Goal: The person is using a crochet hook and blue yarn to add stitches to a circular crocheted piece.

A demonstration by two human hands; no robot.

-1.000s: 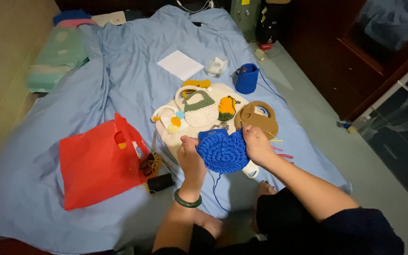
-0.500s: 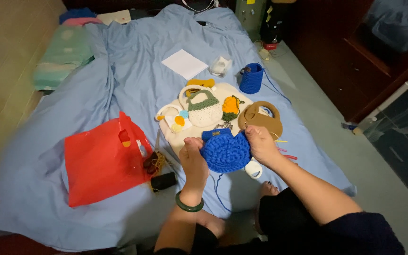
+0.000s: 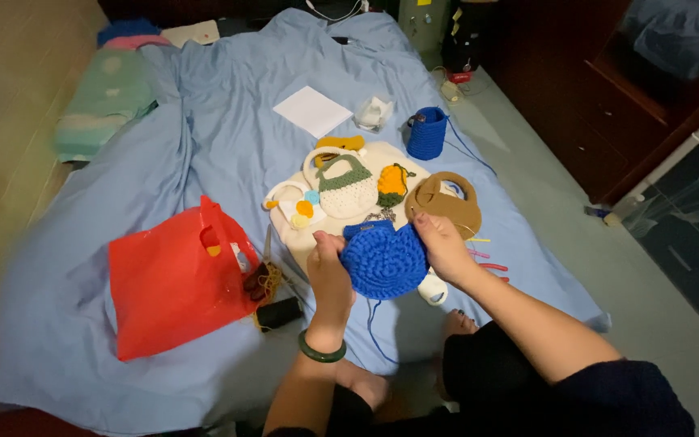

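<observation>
Head view. Both hands hold a round blue crocheted piece (image 3: 383, 260) upright above the light blue bedsheet (image 3: 163, 146): the left hand (image 3: 329, 271) pinches its left edge, the right hand (image 3: 440, 247) grips its right edge with fingers curled over the rim. A blue yarn tail hangs from the lower edge. Compared with half a second and one second earlier, the piece sits in much the same place before the body, with the same two-handed grip; mainly the camera has shifted, so the work appears to be held for inspection or continued stitching. Just behind it lie a cream-and-green crocheted bag (image 3: 345, 184), a brown crocheted bag (image 3: 445, 206) and an orange crocheted ornament (image 3: 391, 184). A blue crocheted cup (image 3: 426, 133) stands farther back; a red plastic bag (image 3: 173, 279) lies to the left.
</observation>
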